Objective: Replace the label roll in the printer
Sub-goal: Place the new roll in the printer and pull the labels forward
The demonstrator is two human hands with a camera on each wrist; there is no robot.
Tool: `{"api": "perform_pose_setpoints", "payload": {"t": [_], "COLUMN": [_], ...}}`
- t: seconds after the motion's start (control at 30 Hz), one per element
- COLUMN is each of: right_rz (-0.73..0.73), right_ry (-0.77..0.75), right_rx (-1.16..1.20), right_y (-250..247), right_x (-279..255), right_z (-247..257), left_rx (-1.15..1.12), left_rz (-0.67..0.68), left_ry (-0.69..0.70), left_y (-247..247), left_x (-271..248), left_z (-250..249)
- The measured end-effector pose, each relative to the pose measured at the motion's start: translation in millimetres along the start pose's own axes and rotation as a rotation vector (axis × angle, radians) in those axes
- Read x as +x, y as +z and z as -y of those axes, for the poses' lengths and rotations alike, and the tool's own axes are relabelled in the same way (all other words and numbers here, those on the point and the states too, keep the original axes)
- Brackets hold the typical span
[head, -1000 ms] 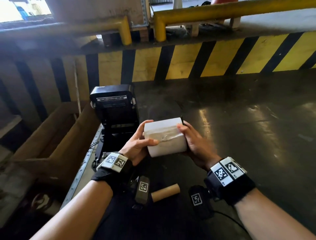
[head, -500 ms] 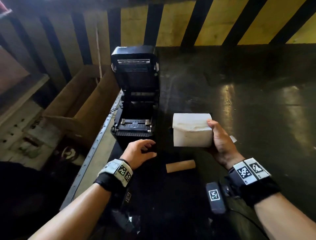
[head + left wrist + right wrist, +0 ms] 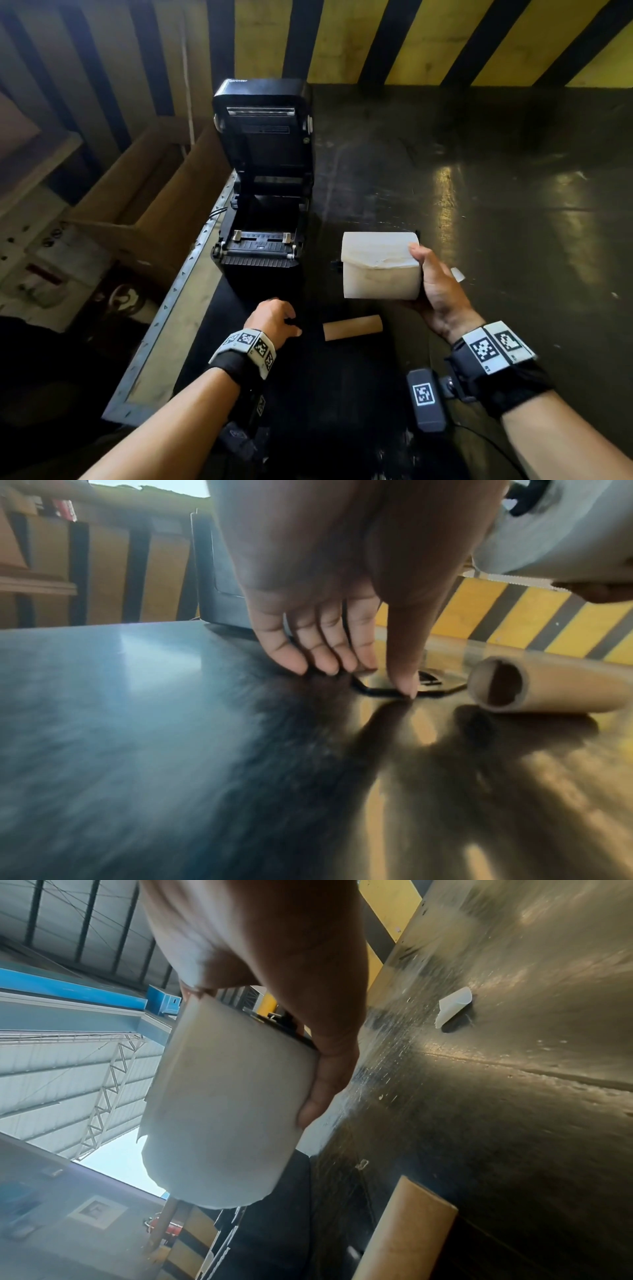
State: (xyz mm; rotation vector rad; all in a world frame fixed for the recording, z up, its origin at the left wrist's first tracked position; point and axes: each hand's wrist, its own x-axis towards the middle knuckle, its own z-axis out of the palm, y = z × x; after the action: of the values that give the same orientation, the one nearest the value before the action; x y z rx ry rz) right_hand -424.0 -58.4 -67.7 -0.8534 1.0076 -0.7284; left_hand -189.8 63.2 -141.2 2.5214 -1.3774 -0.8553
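The black label printer (image 3: 262, 212) stands with its lid raised and its roll bay empty. To its right, above the table, my right hand (image 3: 435, 284) grips one end of the white label roll (image 3: 378, 265) (image 3: 222, 1110), thumb on top. A black spindle pokes out of both roll ends. My left hand (image 3: 274, 318) points down in front of the printer. Its straight fingertips (image 3: 329, 666) and thumb tip touch a flat black plastic piece (image 3: 380, 692) lying on the table. The empty cardboard core (image 3: 352, 327) (image 3: 514, 685) lies between my hands.
A torn white label scrap (image 3: 457, 274) lies right of the roll. The table's metal-trimmed left edge (image 3: 178, 291) runs beside the printer, with an open cardboard box (image 3: 144, 205) below it. A yellow-and-black striped barrier (image 3: 411, 41) closes the back.
My left hand let go of the roll and dropped to the table in front of the printer. The right hand alone now holds the roll, moved to the right of the printer.
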Motion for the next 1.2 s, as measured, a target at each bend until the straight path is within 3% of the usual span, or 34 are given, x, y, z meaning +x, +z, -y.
{"api": "perform_pose_setpoints", "payload": {"t": [0.17,0.33,0.4,0.53,0.67,0.9,1.2], "right_rz": [-0.016,-0.025,-0.033,0.015,0.084,0.095,0.015], "right_ry": [0.004,0.011,0.017,0.017,-0.047,-0.147,-0.247], "right_rx": [0.006,0.035,0.071,0.143,0.182,0.201,0.249], "right_y": [1.3,1.4,1.3,7.6,27.0,62.7,107.3], "right_x": [-3.2,-6.4,-7.4,-11.0,-17.1,-31.2,-52.1], "right_z": [-0.2,-0.3,1.4,15.1,36.9,65.7,73.6], "left_rx": [-0.107,-0.295,-0.502,-1.158,-1.381,-1.331,-0.907], "left_rz": [0.021,0.011,0.018,0.081,0.131,0.164,-0.049], "left_ry": [-0.023,0.132,0.181,0.244,0.36,0.472,0.674], "left_y": [-2.3,-31.5,-54.1,-98.2,-124.7,-144.5,-176.2], "left_x": [1.9,-14.3,-20.4,-26.3,-24.2,-19.6,-15.8], "left_z": [-3.7,-6.8,-11.9,-30.0,-53.2,-72.5,-69.9]}}
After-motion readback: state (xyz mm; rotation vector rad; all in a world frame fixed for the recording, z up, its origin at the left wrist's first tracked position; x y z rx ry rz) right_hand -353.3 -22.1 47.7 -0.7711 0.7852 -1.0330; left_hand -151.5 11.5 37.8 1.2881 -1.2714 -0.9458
